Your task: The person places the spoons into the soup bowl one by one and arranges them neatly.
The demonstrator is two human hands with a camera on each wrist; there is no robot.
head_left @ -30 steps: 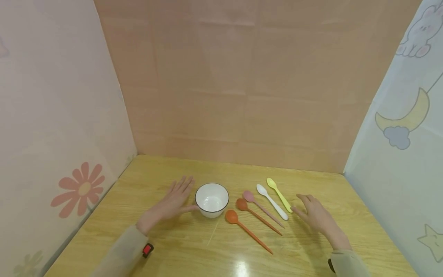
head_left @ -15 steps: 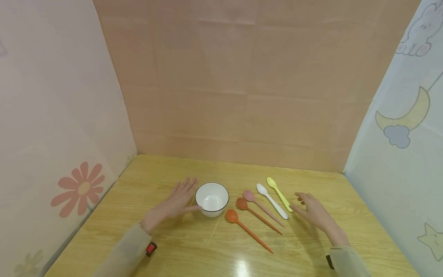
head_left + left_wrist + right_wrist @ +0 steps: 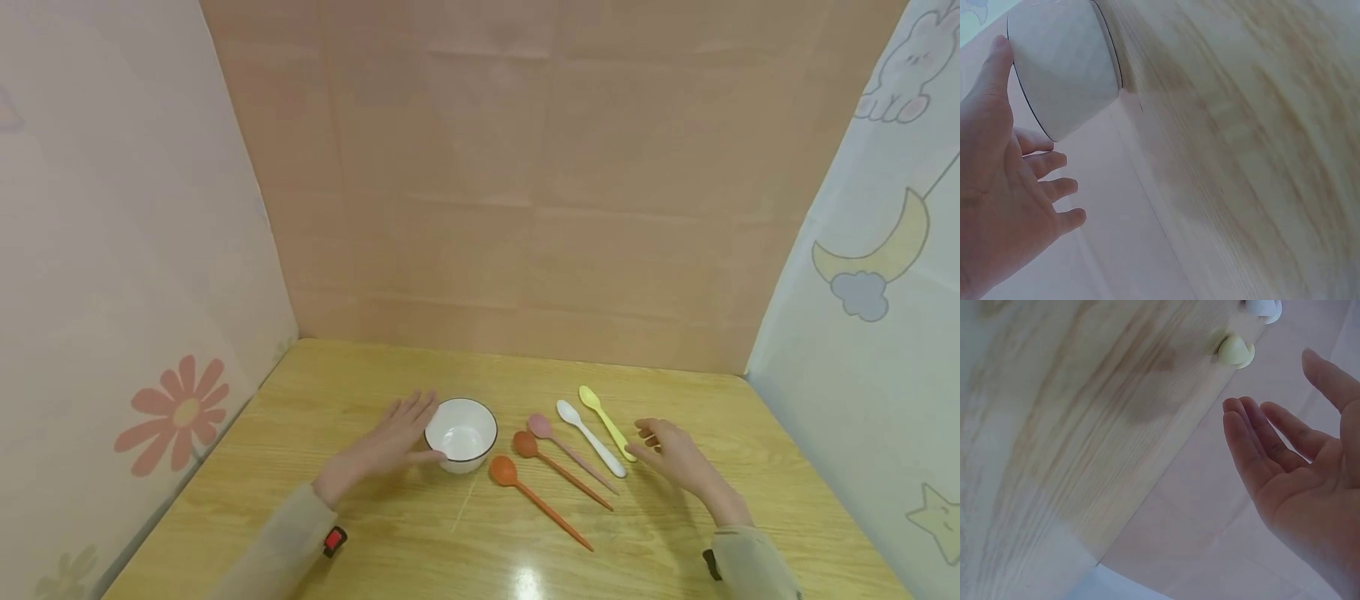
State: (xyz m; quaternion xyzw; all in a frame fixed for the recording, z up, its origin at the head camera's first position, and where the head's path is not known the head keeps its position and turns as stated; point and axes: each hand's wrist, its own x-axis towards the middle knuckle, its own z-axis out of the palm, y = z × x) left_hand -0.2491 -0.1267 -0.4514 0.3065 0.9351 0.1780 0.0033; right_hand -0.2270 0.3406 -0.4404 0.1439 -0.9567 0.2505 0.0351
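Observation:
A white bowl with a dark rim (image 3: pixel 463 433) stands upright on the wooden table, nothing inside it. Beside its left edge is my left hand (image 3: pixel 386 446), fingers spread and thumb in front of the rim; in the left wrist view the bowl (image 3: pixel 1063 69) is close to the thumb, and contact is hard to tell. My right hand (image 3: pixel 678 460) hovers by the handle end of a yellow spoon (image 3: pixel 607 423), fingers loosely bent, holding nothing. The right wrist view shows that spoon (image 3: pixel 1235 352) apart from the fingers. Left of it lies a white spoon (image 3: pixel 592 439).
A pink spoon (image 3: pixel 572 452), a dark orange spoon (image 3: pixel 562 469) and a brighter orange spoon (image 3: pixel 540 502) lie slanted between bowl and white spoon. A brown backdrop (image 3: pixel 525 208) rises behind the table (image 3: pixel 390 550). Printed cloth walls (image 3: pixel 862 400) flank both sides.
My left hand has moved right, towards the bowl, its thumb now overlapping the rim. My right hand has shifted slightly left, its fingers bending more. Bowl and spoons have stayed put.

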